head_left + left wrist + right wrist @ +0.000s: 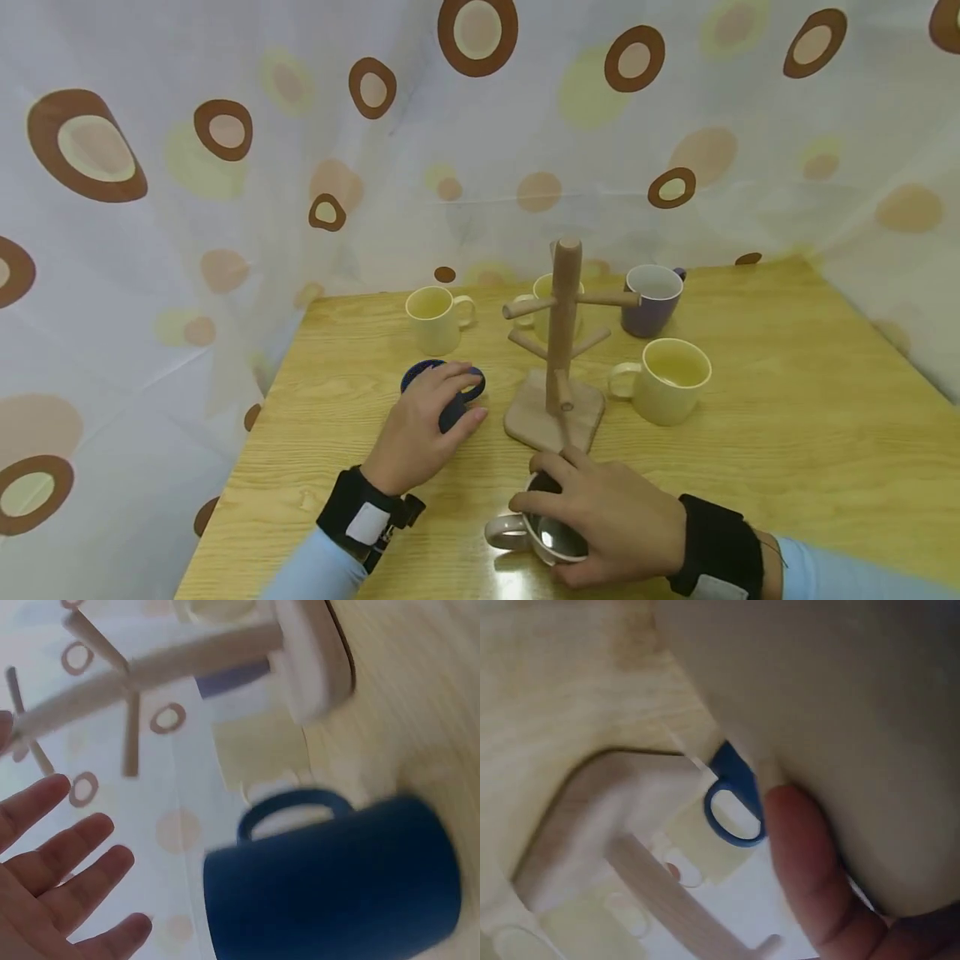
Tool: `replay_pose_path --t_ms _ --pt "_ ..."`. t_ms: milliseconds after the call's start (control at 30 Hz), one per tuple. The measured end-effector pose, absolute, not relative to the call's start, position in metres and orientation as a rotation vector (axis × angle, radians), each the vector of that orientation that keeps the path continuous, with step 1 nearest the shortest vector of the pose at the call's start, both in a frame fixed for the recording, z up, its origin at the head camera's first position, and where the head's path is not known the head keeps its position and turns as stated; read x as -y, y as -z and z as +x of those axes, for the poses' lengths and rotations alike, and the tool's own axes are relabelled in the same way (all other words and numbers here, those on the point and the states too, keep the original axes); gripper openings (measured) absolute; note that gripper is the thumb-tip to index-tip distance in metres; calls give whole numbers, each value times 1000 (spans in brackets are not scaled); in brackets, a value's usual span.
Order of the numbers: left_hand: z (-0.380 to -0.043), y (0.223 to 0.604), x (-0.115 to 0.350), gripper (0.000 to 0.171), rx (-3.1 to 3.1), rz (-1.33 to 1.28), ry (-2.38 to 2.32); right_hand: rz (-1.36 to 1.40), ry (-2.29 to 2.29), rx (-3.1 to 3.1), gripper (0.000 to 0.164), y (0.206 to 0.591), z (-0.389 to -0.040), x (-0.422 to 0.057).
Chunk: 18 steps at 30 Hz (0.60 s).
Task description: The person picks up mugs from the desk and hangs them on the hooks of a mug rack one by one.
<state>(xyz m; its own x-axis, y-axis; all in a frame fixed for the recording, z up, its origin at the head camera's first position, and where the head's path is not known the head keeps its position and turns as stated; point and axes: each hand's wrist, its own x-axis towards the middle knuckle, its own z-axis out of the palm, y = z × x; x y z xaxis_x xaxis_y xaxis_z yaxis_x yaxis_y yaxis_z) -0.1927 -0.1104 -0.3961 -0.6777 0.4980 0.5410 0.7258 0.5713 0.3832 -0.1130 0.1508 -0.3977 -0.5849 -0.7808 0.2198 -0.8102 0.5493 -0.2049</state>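
Observation:
A dark blue mug [452,412] stands on the table at the left. My left hand [422,429] is over it in the head view, with spread, fairly straight fingers. The left wrist view puts those fingers [90,855] apart from the blue mug's wall [330,892]. Close to the front edge of the view, my right hand [618,512] grips a grey mug [553,537] at its rim from above. That mug's handle points left, and its outer wall [847,735] fills much of the right wrist view. Between and beyond both hands stands a wooden mug tree [564,333] with bare pegs.
Pale yellow mugs stand at back left [435,321], behind the mug tree [542,312] and to its right [670,383]. A purple mug [649,308] with a white inside stands at the back right. Behind the wooden table [787,417] hangs a patterned curtain [450,133].

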Motion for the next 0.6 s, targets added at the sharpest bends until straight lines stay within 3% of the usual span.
replay_pose_path --t_ms 400,600 --pt "-152 403 86 24 2383 -1259 1331 993 -1338 2501 59 411 -111 -177" --pt "-160 402 67 27 2454 -1133 1305 810 -1639 2553 45 412 -129 -181"
